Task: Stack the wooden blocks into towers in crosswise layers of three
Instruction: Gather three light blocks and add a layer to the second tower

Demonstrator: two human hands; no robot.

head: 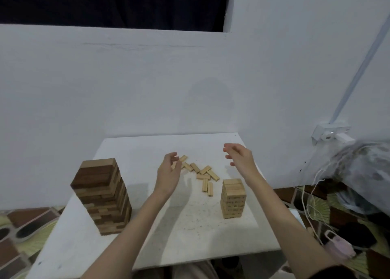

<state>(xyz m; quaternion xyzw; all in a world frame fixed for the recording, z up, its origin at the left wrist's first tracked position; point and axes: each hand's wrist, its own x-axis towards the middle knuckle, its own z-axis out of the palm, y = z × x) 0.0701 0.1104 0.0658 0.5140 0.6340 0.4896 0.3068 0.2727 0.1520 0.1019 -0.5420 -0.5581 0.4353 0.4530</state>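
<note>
Both hands raised over white table, fingers loose, holding nothing: left hand, right hand. Loose blocks between them at twelve o'clock. Dark tower at nine, pale tower at three.

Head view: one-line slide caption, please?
Both hands, left and right, open above loose blocks between dark tower and light tower.

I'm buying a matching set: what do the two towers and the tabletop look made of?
Dark tower: seemingly wood, brown tones varying block to block, matte.
Light tower: pale unfinished-looking wood like the loose blocks; dark marks on its sides, unreadable.
Tabletop: white, matte, speckled board; material unclear.
</note>
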